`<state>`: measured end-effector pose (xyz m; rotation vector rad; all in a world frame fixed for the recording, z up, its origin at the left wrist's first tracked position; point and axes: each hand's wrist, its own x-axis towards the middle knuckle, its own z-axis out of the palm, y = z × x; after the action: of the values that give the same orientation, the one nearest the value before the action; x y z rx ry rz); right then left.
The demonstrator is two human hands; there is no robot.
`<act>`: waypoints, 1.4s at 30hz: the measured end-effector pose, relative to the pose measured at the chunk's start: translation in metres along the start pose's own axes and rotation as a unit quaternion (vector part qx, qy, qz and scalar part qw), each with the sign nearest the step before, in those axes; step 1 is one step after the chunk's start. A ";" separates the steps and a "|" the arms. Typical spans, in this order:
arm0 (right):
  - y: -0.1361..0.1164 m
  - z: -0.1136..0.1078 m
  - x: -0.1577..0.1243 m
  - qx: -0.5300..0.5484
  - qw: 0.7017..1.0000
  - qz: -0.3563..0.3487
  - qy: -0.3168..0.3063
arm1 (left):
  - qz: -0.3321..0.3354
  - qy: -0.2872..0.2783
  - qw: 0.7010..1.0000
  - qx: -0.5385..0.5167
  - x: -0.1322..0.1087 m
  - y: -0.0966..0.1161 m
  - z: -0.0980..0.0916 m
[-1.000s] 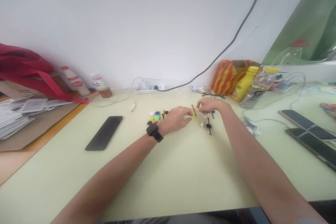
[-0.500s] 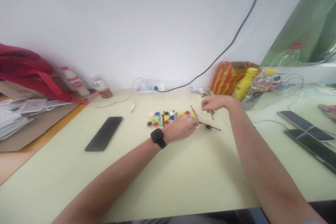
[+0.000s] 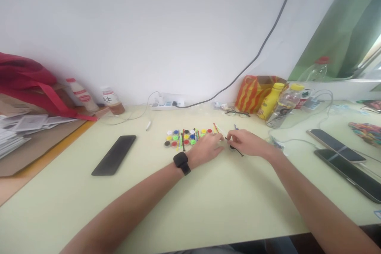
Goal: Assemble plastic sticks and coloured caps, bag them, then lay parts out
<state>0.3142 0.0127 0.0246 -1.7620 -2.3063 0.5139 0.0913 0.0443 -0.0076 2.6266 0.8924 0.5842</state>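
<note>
My left hand (image 3: 206, 145), with a black watch (image 3: 181, 161) on its wrist, rests over the right part of rows of small coloured round discs (image 3: 175, 137). Its thumb and index finger are apart, with nothing visible between them. My right hand (image 3: 249, 142) is just to the right, fingertips pinched on the upper end of a thin black stick (image 3: 238, 152). A black disc (image 3: 232, 147) lies at this stick, partly covered by the right fingers. Coloured thin sticks (image 3: 183, 139) lie among the discs. A red stick (image 3: 215, 127) and a blue stick (image 3: 236, 127) lie behind my hands.
A black phone (image 3: 114, 155) lies left, two more phones (image 3: 348, 174) right. Glasses (image 3: 237, 113), a striped bag (image 3: 250, 93) and bottles (image 3: 270, 101) stand or lie at the back right. A power strip (image 3: 167, 104) sits by the wall; papers (image 3: 18, 135) are far left.
My right hand has come down and toward me, onto the black stick. My left thumb has parted from the fingers, and the white disc at its fingertips no longer shows. The view has shifted slightly.
</note>
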 end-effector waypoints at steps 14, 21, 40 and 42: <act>0.005 0.041 0.011 -0.050 0.978 -0.088 0.184 | -0.009 0.113 0.990 0.088 0.001 -0.003 -0.003; -0.005 0.038 0.013 0.039 0.976 -0.066 0.203 | -0.004 0.159 0.987 -0.037 0.004 -0.008 -0.014; -0.006 0.027 -0.005 -0.042 0.986 0.072 0.144 | 0.071 -0.058 0.996 -0.020 0.002 -0.021 -0.032; 0.002 0.026 -0.008 -0.043 0.989 0.097 0.100 | 0.063 -0.042 0.997 0.022 0.001 -0.021 -0.030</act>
<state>0.3093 0.0012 0.0007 -1.9915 -2.0622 0.2545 0.0675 0.0653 0.0102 2.7387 0.7277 0.4860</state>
